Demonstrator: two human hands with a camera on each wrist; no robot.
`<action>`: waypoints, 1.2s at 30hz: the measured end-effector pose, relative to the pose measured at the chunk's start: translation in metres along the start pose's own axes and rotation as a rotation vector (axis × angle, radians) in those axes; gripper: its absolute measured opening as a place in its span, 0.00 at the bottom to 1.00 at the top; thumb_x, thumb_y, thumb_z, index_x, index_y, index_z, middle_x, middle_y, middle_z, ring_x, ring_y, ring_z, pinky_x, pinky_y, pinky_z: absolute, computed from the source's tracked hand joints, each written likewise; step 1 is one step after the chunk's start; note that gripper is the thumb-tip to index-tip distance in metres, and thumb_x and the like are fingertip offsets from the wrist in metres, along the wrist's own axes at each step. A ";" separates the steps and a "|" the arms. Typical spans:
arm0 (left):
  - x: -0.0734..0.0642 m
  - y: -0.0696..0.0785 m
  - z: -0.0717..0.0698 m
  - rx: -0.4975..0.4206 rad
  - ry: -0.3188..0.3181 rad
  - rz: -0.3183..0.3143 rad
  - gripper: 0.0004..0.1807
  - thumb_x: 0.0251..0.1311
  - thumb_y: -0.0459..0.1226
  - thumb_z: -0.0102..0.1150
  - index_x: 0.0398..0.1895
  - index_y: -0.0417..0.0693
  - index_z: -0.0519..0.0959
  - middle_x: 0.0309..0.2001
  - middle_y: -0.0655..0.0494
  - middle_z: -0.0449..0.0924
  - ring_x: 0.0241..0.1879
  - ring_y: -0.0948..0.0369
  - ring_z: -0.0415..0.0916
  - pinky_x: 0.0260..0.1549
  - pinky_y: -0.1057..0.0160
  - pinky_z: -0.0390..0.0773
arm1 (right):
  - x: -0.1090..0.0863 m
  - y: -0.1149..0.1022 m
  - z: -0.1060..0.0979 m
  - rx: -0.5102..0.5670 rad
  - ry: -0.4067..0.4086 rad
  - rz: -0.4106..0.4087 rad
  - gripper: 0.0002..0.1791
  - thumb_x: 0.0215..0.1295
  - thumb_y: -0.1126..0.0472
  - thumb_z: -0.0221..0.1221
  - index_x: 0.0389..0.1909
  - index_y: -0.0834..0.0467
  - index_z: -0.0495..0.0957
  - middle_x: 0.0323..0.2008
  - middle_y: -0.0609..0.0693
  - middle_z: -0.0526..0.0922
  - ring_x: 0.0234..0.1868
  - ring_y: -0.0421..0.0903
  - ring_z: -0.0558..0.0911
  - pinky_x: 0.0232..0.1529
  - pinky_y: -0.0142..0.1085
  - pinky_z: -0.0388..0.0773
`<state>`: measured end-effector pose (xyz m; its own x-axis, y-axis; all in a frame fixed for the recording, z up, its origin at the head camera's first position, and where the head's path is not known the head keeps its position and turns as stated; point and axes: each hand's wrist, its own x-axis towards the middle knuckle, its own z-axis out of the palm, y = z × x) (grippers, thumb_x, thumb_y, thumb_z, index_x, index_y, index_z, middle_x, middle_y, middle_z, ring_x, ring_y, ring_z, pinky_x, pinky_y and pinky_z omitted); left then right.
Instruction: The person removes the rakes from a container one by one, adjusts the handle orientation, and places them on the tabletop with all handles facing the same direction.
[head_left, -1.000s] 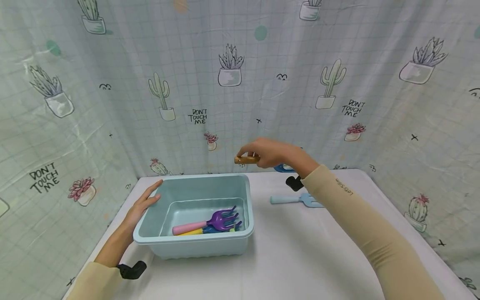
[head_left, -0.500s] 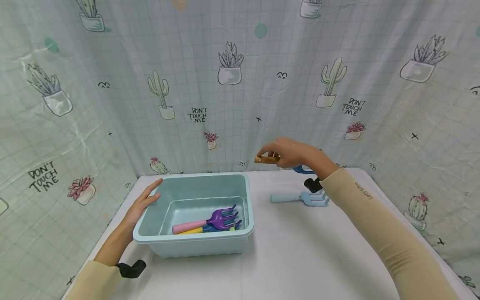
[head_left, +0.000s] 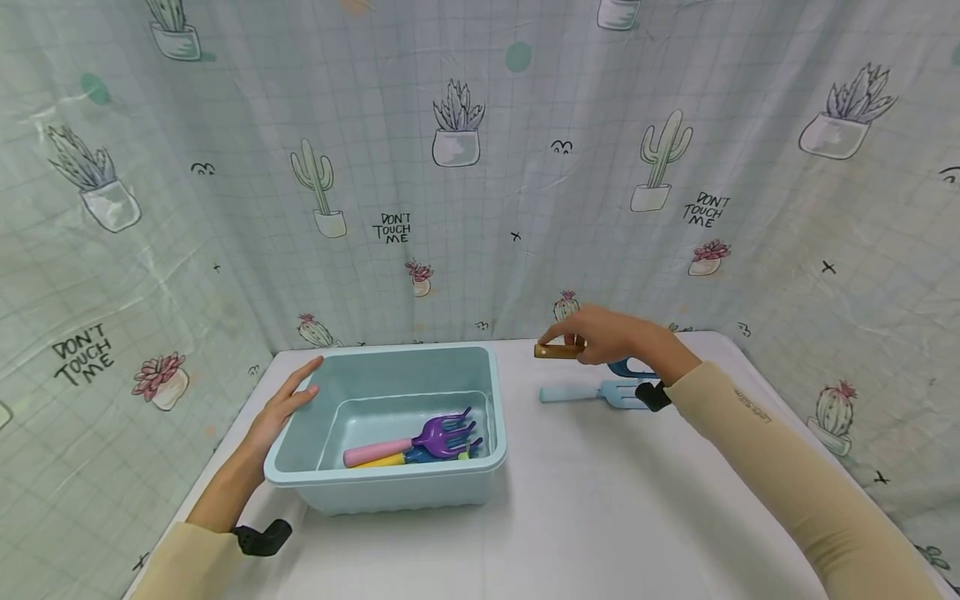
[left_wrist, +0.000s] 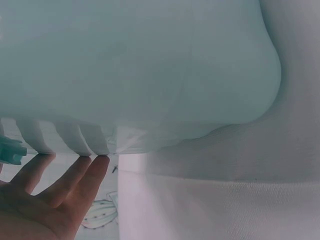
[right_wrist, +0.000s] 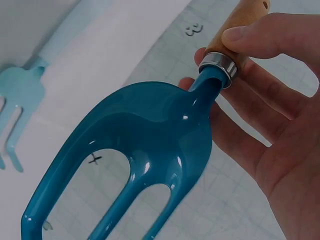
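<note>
While the left hand (head_left: 279, 414) steadies at the side of the pale blue bin (head_left: 397, 493), its fingers extended and a little spread, the right hand (head_left: 606, 335) pinches the blue fork by its wooden handle (right_wrist: 239, 31). Thumb lies on one side of the wood, fingers on the other. Blue fork (right_wrist: 150, 122): glossy, metal collar (right_wrist: 218, 66) where head meets handle; position right of the bin, apart from it, over the far part of the white table (head_left: 570, 517). Whether its tines touch the tabletop, cannot tell.

Left wrist view: fingertips meet the bin's outer side, just under the rim.

Just nearer than the blue fork, a light blue fork (head_left: 566, 394) lies flat, handle toward the bin, tines partly covered by the right wrist's black device (head_left: 653, 397). Inside the bin, toward the right end of its floor: a purple fork (head_left: 435, 437) with pink handle, lying on a yellow-handled tool (head_left: 384, 461), mostly covered. Backdrop: grid-lined curtain (head_left: 487, 208) printed with potted cacti and lettering.
</note>
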<state>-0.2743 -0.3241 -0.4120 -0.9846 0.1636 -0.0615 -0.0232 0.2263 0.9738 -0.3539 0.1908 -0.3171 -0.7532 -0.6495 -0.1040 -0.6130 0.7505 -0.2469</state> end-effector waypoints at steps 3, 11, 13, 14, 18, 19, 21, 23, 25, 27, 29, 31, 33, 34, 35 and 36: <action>0.000 0.000 0.000 0.004 0.001 0.001 0.34 0.82 0.52 0.38 0.85 0.71 0.42 0.85 0.47 0.35 0.82 0.37 0.44 0.50 0.69 0.78 | -0.003 0.004 0.011 0.013 -0.011 0.004 0.32 0.60 0.72 0.62 0.64 0.45 0.81 0.44 0.51 0.86 0.41 0.46 0.81 0.39 0.36 0.82; -0.001 0.000 0.000 -0.011 0.003 0.005 0.34 0.82 0.52 0.38 0.85 0.70 0.41 0.85 0.45 0.36 0.81 0.37 0.45 0.51 0.68 0.78 | -0.009 0.011 0.043 0.038 -0.064 0.021 0.32 0.60 0.72 0.64 0.64 0.43 0.81 0.44 0.47 0.86 0.42 0.44 0.80 0.43 0.37 0.83; -0.001 0.000 0.001 -0.006 0.006 0.004 0.34 0.82 0.52 0.38 0.85 0.70 0.42 0.85 0.45 0.36 0.81 0.37 0.45 0.51 0.68 0.78 | -0.011 0.011 0.050 0.045 -0.078 0.027 0.32 0.61 0.72 0.64 0.63 0.42 0.81 0.43 0.46 0.85 0.42 0.43 0.79 0.45 0.37 0.82; -0.001 0.000 0.001 -0.007 0.008 0.003 0.34 0.82 0.52 0.38 0.85 0.71 0.42 0.85 0.46 0.37 0.81 0.37 0.45 0.51 0.68 0.78 | -0.012 0.011 0.054 0.047 -0.083 0.027 0.32 0.61 0.72 0.64 0.63 0.42 0.81 0.43 0.45 0.85 0.42 0.42 0.79 0.45 0.37 0.82; -0.001 0.000 0.001 -0.009 0.015 0.004 0.34 0.82 0.51 0.39 0.85 0.70 0.43 0.85 0.47 0.37 0.81 0.38 0.46 0.51 0.69 0.78 | -0.015 0.013 0.068 0.049 -0.091 0.024 0.32 0.61 0.72 0.64 0.62 0.41 0.81 0.41 0.44 0.85 0.42 0.42 0.78 0.45 0.37 0.81; -0.001 0.000 0.001 -0.008 0.016 0.005 0.34 0.82 0.51 0.39 0.85 0.70 0.43 0.85 0.47 0.37 0.81 0.38 0.46 0.51 0.69 0.78 | -0.016 0.014 0.071 0.048 -0.092 0.026 0.32 0.61 0.72 0.64 0.62 0.41 0.81 0.41 0.43 0.85 0.42 0.42 0.78 0.45 0.37 0.81; -0.001 0.000 0.001 -0.009 0.019 0.006 0.34 0.82 0.51 0.39 0.85 0.69 0.43 0.85 0.48 0.37 0.81 0.39 0.47 0.51 0.69 0.78 | -0.018 0.015 0.078 0.049 -0.092 0.033 0.32 0.61 0.73 0.64 0.61 0.40 0.82 0.41 0.42 0.85 0.42 0.41 0.78 0.45 0.37 0.81; -0.001 0.001 0.001 -0.011 0.021 0.006 0.34 0.82 0.51 0.39 0.85 0.69 0.43 0.85 0.48 0.37 0.81 0.40 0.47 0.51 0.69 0.78 | -0.020 0.017 0.084 0.055 -0.089 0.028 0.32 0.61 0.74 0.64 0.61 0.41 0.82 0.40 0.42 0.85 0.41 0.41 0.78 0.45 0.36 0.81; 0.000 0.001 0.001 -0.010 0.021 0.001 0.34 0.82 0.52 0.39 0.85 0.69 0.43 0.85 0.47 0.37 0.81 0.39 0.48 0.51 0.68 0.79 | -0.021 0.018 0.089 0.059 -0.085 0.007 0.31 0.61 0.74 0.64 0.60 0.42 0.83 0.40 0.43 0.85 0.40 0.41 0.78 0.44 0.35 0.81; -0.001 0.001 0.001 -0.013 0.022 -0.005 0.34 0.82 0.52 0.39 0.85 0.69 0.43 0.85 0.47 0.37 0.81 0.39 0.48 0.51 0.67 0.79 | -0.023 0.018 0.095 0.071 -0.080 -0.019 0.31 0.60 0.76 0.63 0.60 0.44 0.83 0.40 0.44 0.85 0.40 0.42 0.79 0.43 0.35 0.80; -0.001 0.001 0.000 -0.004 0.026 -0.010 0.34 0.82 0.52 0.39 0.85 0.70 0.43 0.85 0.47 0.37 0.81 0.38 0.48 0.51 0.67 0.79 | -0.024 0.019 0.101 0.081 -0.079 -0.036 0.32 0.60 0.77 0.61 0.60 0.44 0.83 0.40 0.45 0.85 0.40 0.44 0.79 0.44 0.35 0.80; -0.001 0.001 0.000 0.004 0.025 -0.011 0.34 0.81 0.53 0.39 0.85 0.70 0.43 0.85 0.47 0.37 0.81 0.38 0.47 0.52 0.67 0.79 | -0.025 0.018 0.107 0.091 -0.080 -0.043 0.34 0.59 0.79 0.59 0.60 0.44 0.83 0.41 0.45 0.86 0.41 0.45 0.80 0.46 0.36 0.80; -0.001 0.000 0.000 0.007 0.024 -0.008 0.35 0.81 0.53 0.39 0.85 0.70 0.43 0.85 0.47 0.36 0.81 0.38 0.47 0.52 0.67 0.79 | -0.026 0.018 0.112 0.097 -0.079 -0.050 0.35 0.58 0.80 0.57 0.60 0.44 0.83 0.42 0.45 0.86 0.41 0.44 0.81 0.47 0.37 0.80; -0.001 0.000 0.000 0.004 0.024 -0.008 0.35 0.81 0.53 0.39 0.85 0.70 0.43 0.85 0.47 0.37 0.81 0.38 0.47 0.52 0.67 0.79 | -0.027 0.018 0.114 0.101 -0.078 -0.056 0.36 0.57 0.81 0.56 0.60 0.45 0.83 0.42 0.45 0.86 0.41 0.45 0.81 0.47 0.38 0.81; -0.001 0.000 0.000 -0.001 0.023 -0.006 0.35 0.81 0.53 0.39 0.85 0.69 0.43 0.85 0.47 0.37 0.81 0.39 0.47 0.51 0.67 0.79 | -0.027 0.017 0.115 0.102 -0.080 -0.055 0.36 0.56 0.81 0.56 0.60 0.45 0.83 0.42 0.45 0.86 0.41 0.44 0.81 0.47 0.38 0.81; -0.001 0.001 0.000 -0.006 0.023 -0.005 0.35 0.81 0.53 0.39 0.85 0.69 0.43 0.85 0.48 0.37 0.81 0.39 0.47 0.51 0.67 0.79 | -0.027 0.017 0.117 0.102 -0.080 -0.056 0.37 0.56 0.81 0.55 0.60 0.45 0.83 0.42 0.45 0.86 0.41 0.44 0.81 0.47 0.38 0.81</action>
<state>-0.2734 -0.3239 -0.4115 -0.9882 0.1403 -0.0615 -0.0293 0.2211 0.9748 -0.3160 0.2073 -0.4312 -0.6945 -0.7009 -0.1624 -0.6233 0.6989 -0.3509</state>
